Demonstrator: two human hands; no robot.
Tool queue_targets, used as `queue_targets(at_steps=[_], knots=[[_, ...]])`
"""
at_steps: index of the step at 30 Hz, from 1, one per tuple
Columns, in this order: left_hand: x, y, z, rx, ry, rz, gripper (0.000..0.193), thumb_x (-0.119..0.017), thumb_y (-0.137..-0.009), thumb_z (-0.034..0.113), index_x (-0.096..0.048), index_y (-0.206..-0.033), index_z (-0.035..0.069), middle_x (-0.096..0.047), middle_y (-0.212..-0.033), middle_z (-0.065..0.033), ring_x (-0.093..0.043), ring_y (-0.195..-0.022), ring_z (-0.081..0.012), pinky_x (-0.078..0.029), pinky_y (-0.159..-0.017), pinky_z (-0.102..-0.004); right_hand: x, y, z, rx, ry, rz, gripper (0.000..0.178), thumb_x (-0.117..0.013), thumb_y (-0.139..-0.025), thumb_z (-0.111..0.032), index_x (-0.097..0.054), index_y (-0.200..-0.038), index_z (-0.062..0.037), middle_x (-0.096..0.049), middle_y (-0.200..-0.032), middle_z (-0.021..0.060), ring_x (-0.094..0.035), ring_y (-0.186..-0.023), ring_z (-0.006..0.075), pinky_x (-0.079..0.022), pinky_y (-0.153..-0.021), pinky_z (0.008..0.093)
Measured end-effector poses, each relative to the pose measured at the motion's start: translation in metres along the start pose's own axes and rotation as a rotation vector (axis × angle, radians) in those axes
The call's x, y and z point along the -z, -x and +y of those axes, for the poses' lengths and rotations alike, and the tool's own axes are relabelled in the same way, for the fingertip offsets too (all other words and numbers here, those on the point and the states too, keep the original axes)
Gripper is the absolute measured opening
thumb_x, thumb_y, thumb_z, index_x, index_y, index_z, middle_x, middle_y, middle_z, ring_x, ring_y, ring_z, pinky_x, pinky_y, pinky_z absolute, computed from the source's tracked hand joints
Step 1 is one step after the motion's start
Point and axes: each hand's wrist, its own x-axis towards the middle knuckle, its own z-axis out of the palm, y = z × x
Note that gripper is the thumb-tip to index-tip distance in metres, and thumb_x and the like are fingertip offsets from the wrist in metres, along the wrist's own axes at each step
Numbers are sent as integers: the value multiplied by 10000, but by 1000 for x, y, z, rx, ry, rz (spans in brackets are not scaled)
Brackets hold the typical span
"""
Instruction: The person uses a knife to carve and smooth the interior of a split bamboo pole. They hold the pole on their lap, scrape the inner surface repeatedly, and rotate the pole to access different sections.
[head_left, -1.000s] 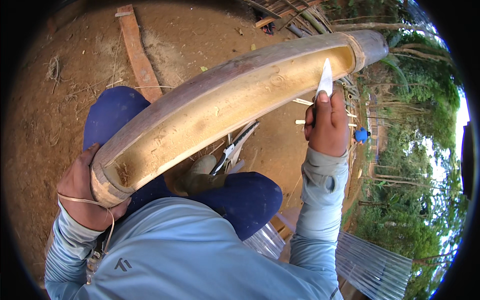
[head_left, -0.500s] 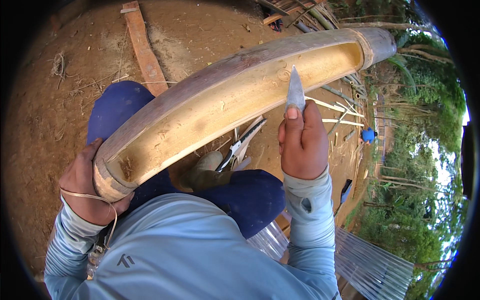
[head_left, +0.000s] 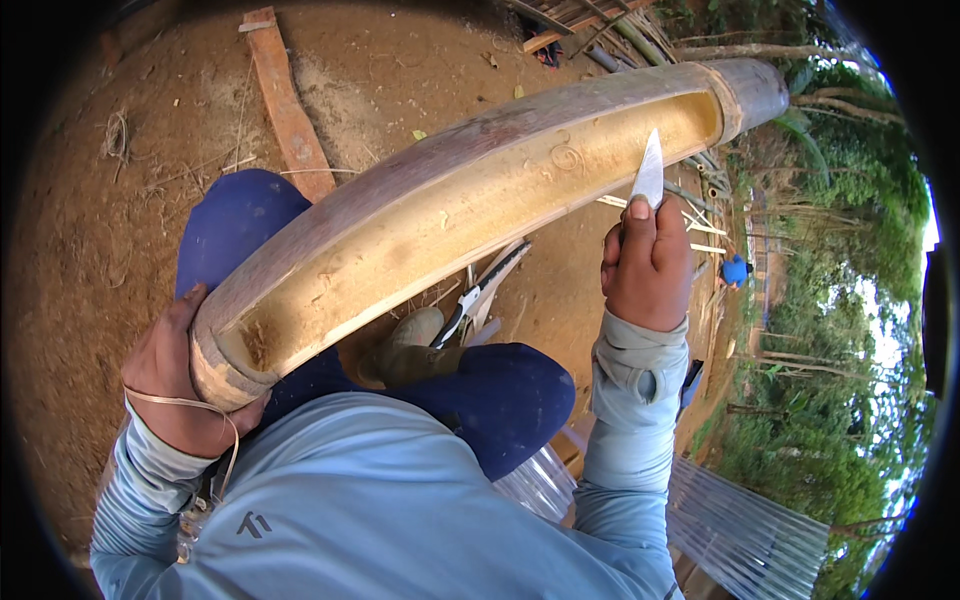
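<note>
A thick bamboo pole with a long opening cut along its side runs from my lap up to the far right. Its pale hollow inside shows, with a few curled shavings in it. My left hand is wrapped round the near end, a thin cord looped about the wrist. In my closed right hand is a knife, its pointed blade up and the thumb at the blade's base. The blade overlaps the opening's near edge toward the far end; whether it touches, I cannot tell. The knife's handle is hidden in the fist.
A folding saw lies on the dirt ground beside my boot. A wooden plank is at the upper left. Clear corrugated sheets lie at the lower right. Cut bamboo and a person in blue are farther right.
My right hand has moved right with the knife, toward the pole's far end, and the blade has tilted slightly. My left hand keeps its grip, and the pole has barely shifted.
</note>
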Motion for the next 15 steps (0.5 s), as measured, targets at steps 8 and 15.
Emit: queue_targets(at_steps=[8, 15], knots=[[-4, 3, -1, 18, -15, 13, 949, -869, -575, 188, -453, -1394, -50, -671, -1127, -262, -693, -1032, -440, -560, -911, -452, 4, 8, 0, -36, -9, -76, 282, -500, -1087, -234, -489, -867, -57, -502, -587, 18, -461, -461, 104, -370, -445, 284], [-6, 1, -1, -8, -20, 25, 932, -864, -586, 198, -461, -1386, -58, -674, -1123, -263, -699, -1029, -434, -565, -902, -454, 21, -19, 3, -59, -133, -49, 300, -482, -1093, -281, -528, -890, -66, -506, -595, 11, -455, -464, 89, -369, -441, 271]])
